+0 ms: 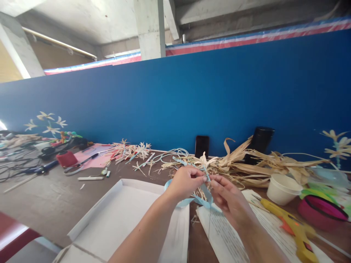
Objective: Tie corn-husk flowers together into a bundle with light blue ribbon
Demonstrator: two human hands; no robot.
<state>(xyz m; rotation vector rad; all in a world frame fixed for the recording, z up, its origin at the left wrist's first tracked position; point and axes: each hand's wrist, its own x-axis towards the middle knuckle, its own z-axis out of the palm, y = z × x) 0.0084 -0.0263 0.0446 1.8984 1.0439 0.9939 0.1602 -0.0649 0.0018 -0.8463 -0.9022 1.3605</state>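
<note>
flower (203, 161): was held nearly upright above the desk (41, 199).
left hand (184, 182): pinched the blue stem (207, 176) between thumb and forefinger.
right hand (229, 200): gripped the same stem just beside.
blue ribbon (185, 202): curled below, partly over the white box (115, 215).
glue gun (295, 227): lay at right on printed paper (225, 232).

Your one head cam faces forward and down across the table (55, 193), left hand (181, 183) and right hand (228, 197) close, blue partition (178, 95) farther off.
</note>
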